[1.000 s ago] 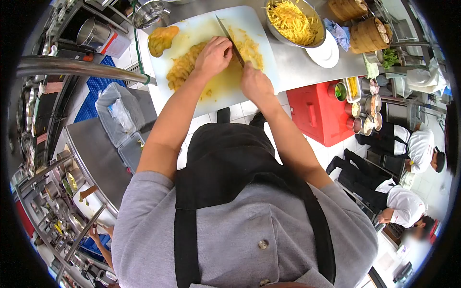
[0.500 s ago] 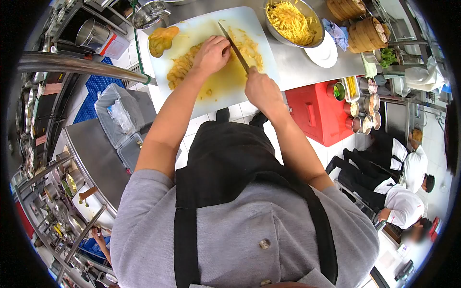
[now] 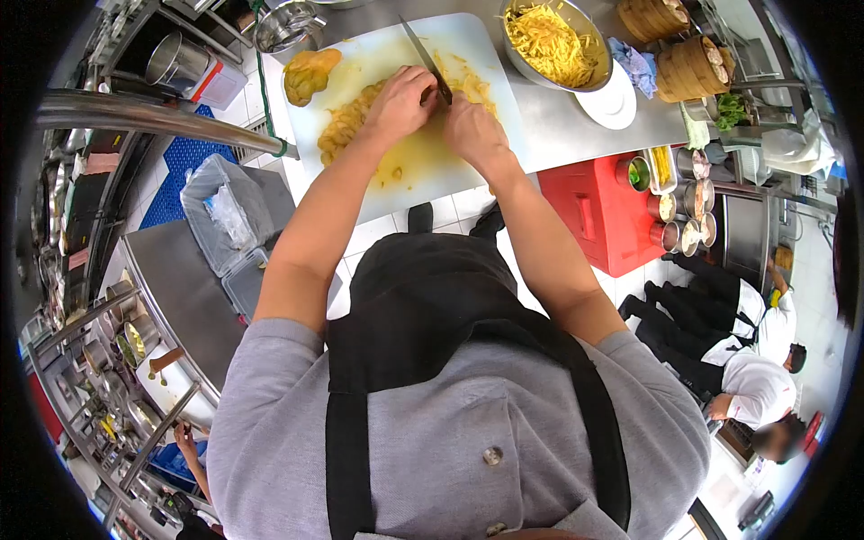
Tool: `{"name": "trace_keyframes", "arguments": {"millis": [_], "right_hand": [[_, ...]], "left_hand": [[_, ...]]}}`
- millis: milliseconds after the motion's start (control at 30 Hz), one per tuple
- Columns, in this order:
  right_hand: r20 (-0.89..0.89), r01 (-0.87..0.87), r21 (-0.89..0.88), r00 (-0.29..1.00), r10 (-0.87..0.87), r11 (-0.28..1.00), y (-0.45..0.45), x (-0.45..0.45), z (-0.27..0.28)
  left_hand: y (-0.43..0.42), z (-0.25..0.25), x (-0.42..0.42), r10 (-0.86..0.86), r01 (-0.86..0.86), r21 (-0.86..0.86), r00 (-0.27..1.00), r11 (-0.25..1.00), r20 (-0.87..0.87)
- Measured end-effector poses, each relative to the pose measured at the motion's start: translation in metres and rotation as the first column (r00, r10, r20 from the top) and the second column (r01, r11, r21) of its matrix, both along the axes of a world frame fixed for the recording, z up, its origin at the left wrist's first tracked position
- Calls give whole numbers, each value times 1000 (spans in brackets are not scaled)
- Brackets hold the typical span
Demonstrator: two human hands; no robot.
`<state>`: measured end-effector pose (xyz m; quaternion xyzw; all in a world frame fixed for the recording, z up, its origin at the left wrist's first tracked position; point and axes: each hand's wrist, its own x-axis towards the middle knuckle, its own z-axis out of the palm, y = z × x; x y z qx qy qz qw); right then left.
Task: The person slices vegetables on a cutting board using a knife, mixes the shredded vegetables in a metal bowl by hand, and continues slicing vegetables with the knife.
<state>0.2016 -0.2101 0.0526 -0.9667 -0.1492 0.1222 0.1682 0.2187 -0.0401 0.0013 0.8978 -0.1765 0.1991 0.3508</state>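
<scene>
My right hand [image 3: 472,129] grips the handle of a long knife [image 3: 425,56], whose blade slants up and left across a white cutting board [image 3: 486,54]. My left hand [image 3: 404,101] is closed, its curled fingers beside the blade, over yellow slices [image 3: 345,121]; what lies under the fingertips is hidden. Right of the knife spread thin yellow shreds [image 3: 472,85]. A whole knobbly yellow piece [image 3: 310,76] rests at the board's upper left corner.
A metal bowl of yellow strips [image 3: 551,45] overlaps a white plate [image 3: 612,101] at the right. Bamboo steamers [image 3: 688,70] stand farther right. A red container [image 3: 589,216] is below the counter. Two co-workers [image 3: 759,387] are at the far right. A metal rail [image 3: 162,124] crosses at left.
My right hand first drew back toward me with the knife, then moved forward and left, close to my left hand. My left hand stays over the slices.
</scene>
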Motion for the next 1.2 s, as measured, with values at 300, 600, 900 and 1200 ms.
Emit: {"name": "trace_keyframes", "arguments": {"millis": [300,600,900,1200], "right_hand": [[-116,28,-17,993,-30,999,-32,-59,47],[-77,27,-3,997,-27,1000,-10,-26,1],[-46,63,-45,997,-65,997,-15,8,7],[-98,153,146,985,-140,977,-23,-32,-7]], "left_hand": [[0,0,-2,8,-8,73,1000,997,-9],[1,-2,-1,1,1,52,1000,999,-31],[3,3,-2,31,-39,-66,993,997,-114],[8,5,-6,73,-71,38,996,997,-44]]}}
